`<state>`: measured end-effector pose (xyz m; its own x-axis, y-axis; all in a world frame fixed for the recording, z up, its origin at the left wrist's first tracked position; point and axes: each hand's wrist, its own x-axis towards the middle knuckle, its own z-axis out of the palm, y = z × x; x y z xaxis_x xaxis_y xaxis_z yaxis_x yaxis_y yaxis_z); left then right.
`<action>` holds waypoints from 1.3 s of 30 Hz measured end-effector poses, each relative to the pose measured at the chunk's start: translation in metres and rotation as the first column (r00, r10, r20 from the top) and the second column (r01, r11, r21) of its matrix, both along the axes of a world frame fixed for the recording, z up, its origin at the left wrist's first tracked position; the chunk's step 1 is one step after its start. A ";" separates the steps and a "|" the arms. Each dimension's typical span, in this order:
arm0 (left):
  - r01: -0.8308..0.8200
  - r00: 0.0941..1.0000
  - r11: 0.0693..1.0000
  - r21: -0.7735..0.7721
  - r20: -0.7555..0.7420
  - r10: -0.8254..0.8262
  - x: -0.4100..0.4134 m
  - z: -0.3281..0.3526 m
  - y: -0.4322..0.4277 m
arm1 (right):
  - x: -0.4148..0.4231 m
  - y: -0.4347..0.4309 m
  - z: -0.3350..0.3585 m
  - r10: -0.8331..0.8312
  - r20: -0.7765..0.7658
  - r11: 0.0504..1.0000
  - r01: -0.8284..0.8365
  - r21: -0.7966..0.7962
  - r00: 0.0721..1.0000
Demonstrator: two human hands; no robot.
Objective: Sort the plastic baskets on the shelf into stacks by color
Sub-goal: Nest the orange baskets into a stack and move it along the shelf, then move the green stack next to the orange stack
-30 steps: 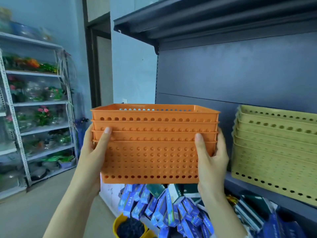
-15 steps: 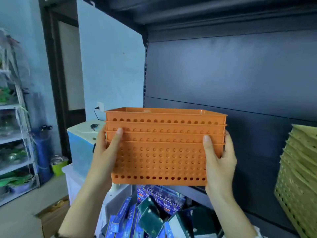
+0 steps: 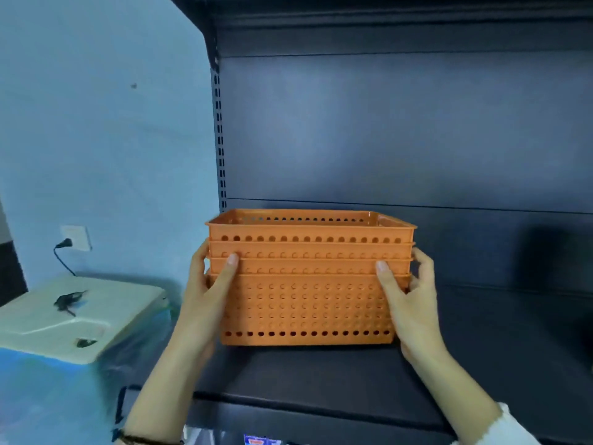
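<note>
Dark grey shelf boards are being faced, with a pale blue wall lying beyond the left edge. A nested stack of orange baskets is being held upright at the shelf's left end, close to the back panel; whether its base is touching the shelf cannot be told. It is being gripped by the left hand and the right hand at opposite ends, with thumbs being pressed on the front wall and fingers curled round the sides.

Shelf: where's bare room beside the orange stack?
Bare shelf runs right of the stack, past the right hand, to the frame edge; a strip lies in front. Left is crowded: stack and left hand at the end post.
</note>
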<state>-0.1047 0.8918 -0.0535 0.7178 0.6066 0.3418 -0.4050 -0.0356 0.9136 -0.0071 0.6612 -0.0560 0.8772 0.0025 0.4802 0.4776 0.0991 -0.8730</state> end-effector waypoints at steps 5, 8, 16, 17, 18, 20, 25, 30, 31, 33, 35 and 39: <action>0.063 0.994 0.993 0.100 -0.093 -0.054 0.028 0.006 0.053 | 0.023 0.026 0.004 -0.043 -0.015 0.989 0.040 -0.139 0.999; 0.097 0.987 0.985 0.146 -0.145 -0.075 0.041 0.006 0.075 | 0.035 0.040 0.005 -0.028 -0.033 0.983 0.021 -0.184 0.999; 0.099 0.971 0.977 0.188 -0.232 -0.054 0.058 0.003 0.102 | 0.056 0.055 -0.002 -0.037 -0.069 0.965 0.018 -0.263 0.997; 0.069 0.973 0.980 0.185 -0.229 -0.026 0.058 0.004 0.100 | 0.056 0.053 -0.001 -0.036 -0.075 0.961 0.014 -0.277 0.997; 0.028 0.975 0.983 0.182 -0.221 0.013 0.059 0.005 0.099 | 0.056 0.050 0.001 -0.035 -0.082 0.957 0.010 -0.288 0.996; -0.073 0.971 0.978 0.197 -0.211 0.115 0.060 0.007 0.096 | 0.056 0.044 0.004 -0.021 -0.095 0.947 -0.010 -0.320 0.995; -0.384 0.878 0.784 0.488 -0.068 0.473 0.051 0.006 0.083 | 0.045 0.019 0.009 -0.029 -0.139 0.923 -0.027 -0.385 0.990; -0.343 0.900 0.538 0.770 0.104 0.424 0.024 0.008 0.021 | 0.010 -0.035 0.012 -0.066 0.000 0.864 0.058 -0.501 0.998; -0.241 0.932 0.513 0.824 0.050 0.358 0.019 0.010 0.002 | 0.002 -0.050 0.010 -0.073 0.034 0.838 0.080 -0.540 0.997; 0.044 0.935 0.387 0.921 -0.174 0.308 0.012 0.009 -0.040 | -0.012 -0.083 0.006 -0.092 0.115 0.768 0.144 -0.624 0.989; 0.295 0.867 0.223 0.929 -0.358 0.348 0.005 0.003 -0.086 | -0.029 -0.121 0.000 -0.100 0.181 0.644 0.203 -0.738 0.978; 0.393 0.856 0.188 0.900 -0.433 0.284 -0.013 -0.008 -0.183 | -0.073 -0.212 -0.012 -0.080 0.212 0.496 0.224 -0.839 0.974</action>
